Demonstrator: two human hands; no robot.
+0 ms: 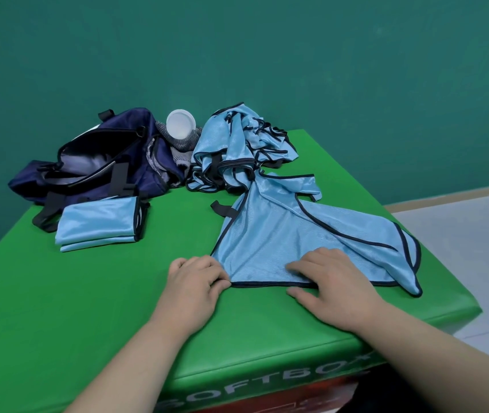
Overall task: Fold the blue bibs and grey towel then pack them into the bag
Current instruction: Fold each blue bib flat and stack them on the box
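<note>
Wall: a plain teal painted wall [237,49] fills the background.
Box: a green padded vinyl box [88,293] serves as the work surface; the white lettering [267,380] on its front is cut off by the frame edge and only partly legible.
Floor: a pale floor [460,234] shows at right, cropped by the frame.
Bag: a navy fabric duffel bag [145,126] lies at the far left of the box, its mouth gaping; the inside is in shadow and its contents cannot be made out.
Spread bib: a light-blue mesh bib with dark piping [270,234] is laid out near the front right, its near hem straight along the box, its right side rumpled and reaching the box edge, its far end running into the heap.
Heap: a tangled pile of light-blue bibs [237,138] sits behind it; how many there are cannot be counted.
Folded bibs: a neat stack of folded light-blue bibs [97,222] rests just in front of the bag, touching its straps.
Right hand: the right hand [335,278] lies flat with fingers straight on the spread bib's near hem, thumb on the green vinyl.
Left hand: the left hand [192,281] curls its fingers round the spread bib's near-left corner, tips tucked out of sight.
Towel: a grey patterned towel [180,144] is wedged between bag and heap, mostly hidden.
Disc: a white round plastic disc [180,123] sits atop the towel; whether lid or cup is unclear.
</note>
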